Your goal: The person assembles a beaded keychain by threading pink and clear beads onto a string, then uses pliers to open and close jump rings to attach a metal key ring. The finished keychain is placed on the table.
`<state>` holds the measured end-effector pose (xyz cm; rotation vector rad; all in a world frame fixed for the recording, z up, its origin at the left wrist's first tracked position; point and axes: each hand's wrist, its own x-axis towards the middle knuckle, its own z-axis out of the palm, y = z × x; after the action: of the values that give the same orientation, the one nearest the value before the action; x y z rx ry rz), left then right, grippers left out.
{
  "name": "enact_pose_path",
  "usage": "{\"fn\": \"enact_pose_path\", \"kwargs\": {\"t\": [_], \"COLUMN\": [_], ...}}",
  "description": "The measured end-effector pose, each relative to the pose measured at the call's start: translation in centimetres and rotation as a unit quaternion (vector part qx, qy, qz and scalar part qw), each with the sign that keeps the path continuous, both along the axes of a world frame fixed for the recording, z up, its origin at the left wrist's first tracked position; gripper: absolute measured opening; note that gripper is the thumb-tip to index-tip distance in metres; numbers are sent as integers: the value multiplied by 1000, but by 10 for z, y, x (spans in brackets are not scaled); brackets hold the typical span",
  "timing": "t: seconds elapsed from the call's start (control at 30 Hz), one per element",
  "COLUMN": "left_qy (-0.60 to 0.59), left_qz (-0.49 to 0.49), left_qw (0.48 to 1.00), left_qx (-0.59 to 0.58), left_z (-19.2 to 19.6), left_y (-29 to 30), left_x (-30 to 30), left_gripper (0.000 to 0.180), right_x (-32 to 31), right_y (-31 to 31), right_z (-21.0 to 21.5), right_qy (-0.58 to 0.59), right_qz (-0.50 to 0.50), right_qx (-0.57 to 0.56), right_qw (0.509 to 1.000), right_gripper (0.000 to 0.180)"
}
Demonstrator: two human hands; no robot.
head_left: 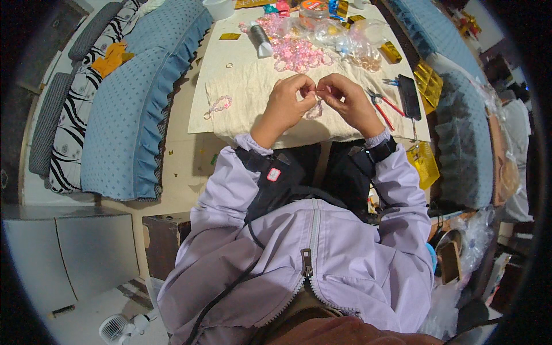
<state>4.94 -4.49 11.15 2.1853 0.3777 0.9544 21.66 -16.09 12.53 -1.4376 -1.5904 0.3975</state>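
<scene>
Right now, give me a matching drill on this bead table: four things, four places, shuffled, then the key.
Things:
1. red-handled pliers
2. black phone
3. finished pink bead strand
4. pile of pink beads

Places:
A. far middle of the cloth
B. left part of the cloth, lying alone
C. just right of the right hand
D. right edge of the cloth, beyond the pliers

Pairs: 1-C, 2-D, 3-B, 4-A

Tiny piece pinched between left hand (pixel 289 103) and right hand (pixel 347 102) too small to tell, white cup (pixel 219 7) cut off at top edge
</scene>
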Motion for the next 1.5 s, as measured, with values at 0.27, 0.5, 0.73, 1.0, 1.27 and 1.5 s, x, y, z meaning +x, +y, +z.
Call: {"fn": "enact_pose_path", "kwargs": {"t": [0.27, 0.5, 0.73, 1.0, 1.27, 1.5], "left_qy": [-33, -40, -47, -48, 44, 41], "left_qz": [-91, -186, -253, -280, -121, 98], "left_qw": [969, 925, 873, 857, 925, 986], "left_qx": [-229, -328, -413, -430, -357, -127], "left_z": [-14, -23, -31, -44, -94, -92], "left_y": [4, -9, -18, -13, -26, -7], "left_x": [3, 6, 6, 6, -17, -24], "left_gripper": [12, 30, 30, 27, 21, 19], "right_x": [-1, 0, 9, 13, 7, 11], "right_y": [3, 4, 5, 0, 3, 18], "right_z": [2, 8, 3, -1, -49, -71], "right_qy": [-17, 43, 47, 90, 61, 37], "right_qz": [3, -19, -54, -18, 36, 34], "right_qx": [22, 18, -3, -32, -95, -123], "right_qw": [1000, 999, 997, 995, 993, 991], "right_gripper": [15, 12, 14, 13, 13, 9]}}
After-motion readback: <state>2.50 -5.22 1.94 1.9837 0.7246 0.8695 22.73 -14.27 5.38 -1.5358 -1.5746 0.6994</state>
